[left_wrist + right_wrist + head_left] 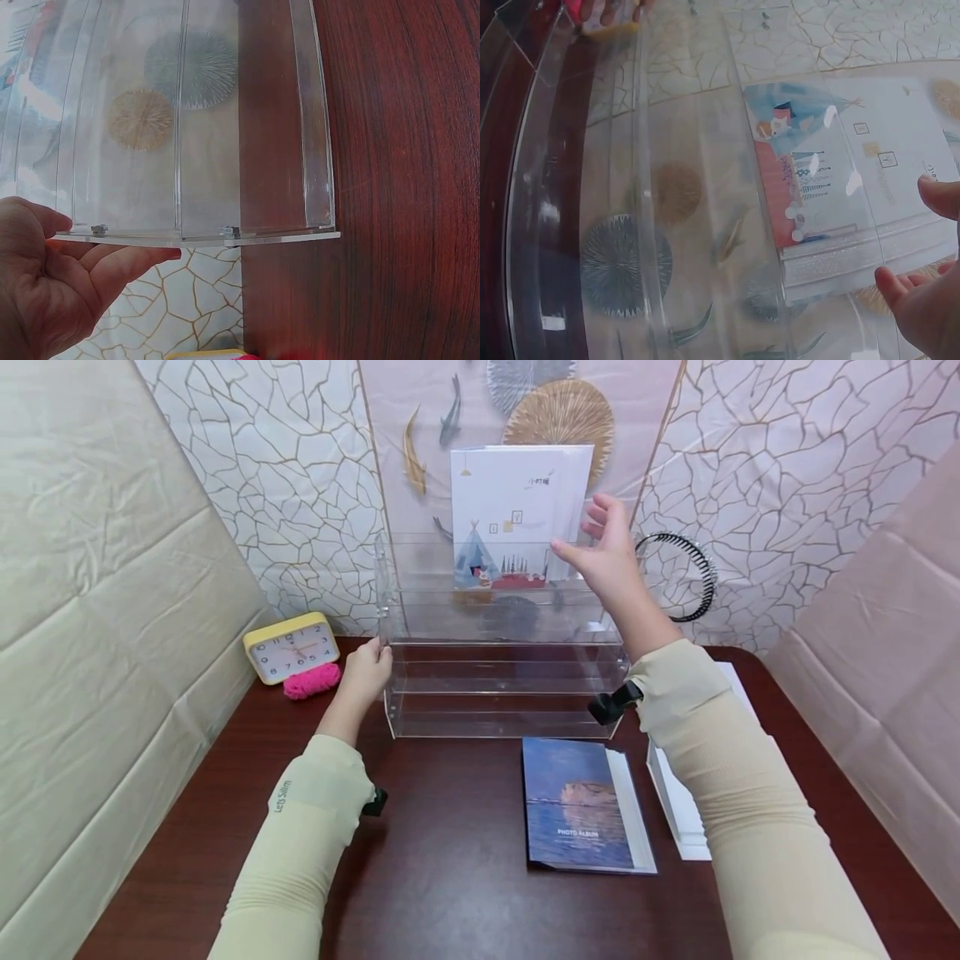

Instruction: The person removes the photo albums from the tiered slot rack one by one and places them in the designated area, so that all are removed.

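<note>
A clear acrylic rack with several tiers stands at the back of the table. In its top tier a white photo album with a tent picture on its cover stands upright. My left hand pinches the rack's left side panel, thumb on one face and fingers on the other. Beside the album's right edge is my right hand, its thumb and fingers spread apart. The right wrist view shows the right hand close to the page edges; contact cannot be made out.
A blue photo album lies in front of the rack. White items are partly hidden under the right arm. At the left back stand a yellow clock and a bundle of pink yarn. A black hair hoop is right of the rack.
</note>
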{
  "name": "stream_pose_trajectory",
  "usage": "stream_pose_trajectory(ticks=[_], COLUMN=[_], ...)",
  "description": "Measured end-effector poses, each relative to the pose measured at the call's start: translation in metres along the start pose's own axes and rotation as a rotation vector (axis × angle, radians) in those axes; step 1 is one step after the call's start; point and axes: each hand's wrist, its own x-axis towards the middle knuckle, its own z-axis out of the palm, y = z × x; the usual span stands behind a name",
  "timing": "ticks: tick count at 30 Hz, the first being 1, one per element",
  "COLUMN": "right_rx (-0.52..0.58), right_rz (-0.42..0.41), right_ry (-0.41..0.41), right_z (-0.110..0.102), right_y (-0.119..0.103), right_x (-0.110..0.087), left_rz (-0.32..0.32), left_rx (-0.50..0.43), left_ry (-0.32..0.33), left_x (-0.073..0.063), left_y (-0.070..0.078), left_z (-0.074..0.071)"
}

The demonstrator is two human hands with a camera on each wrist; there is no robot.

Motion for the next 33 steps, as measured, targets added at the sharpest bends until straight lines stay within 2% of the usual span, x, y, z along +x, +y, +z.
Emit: stream_pose_trajectory(ticks=[8, 15, 25, 29, 33], right_rx=[-0.113, -0.194, -0.161, -0.196, -0.197], right_rz=[0.100, 0.117, 0.135, 0.156, 0.139], right_ry=[0.062, 0.112, 0.092, 0.072, 0.077], right_z=[0.005, 0.007, 0.009, 0.008, 0.008], right_y=[-0.008, -0.014, -0.009, -0.008, -0.009], right_x=[0.013, 0.028, 0.042, 0.046, 0.050], left_rz=[0.005, 0.008, -0.017, -0.003, 0.015], left_rx=[-0.001, 0.002, -0.003, 0.009, 0.015], left_ry=[0.000, 0.012, -0.017, -0.006, 0.020], left_x=[0.000, 0.001, 0.000, 0.001, 0.001], left_y=[0.000, -0.001, -0.002, -0.002, -0.002], left_z=[0.000, 0.001, 0.002, 0.002, 0.001])
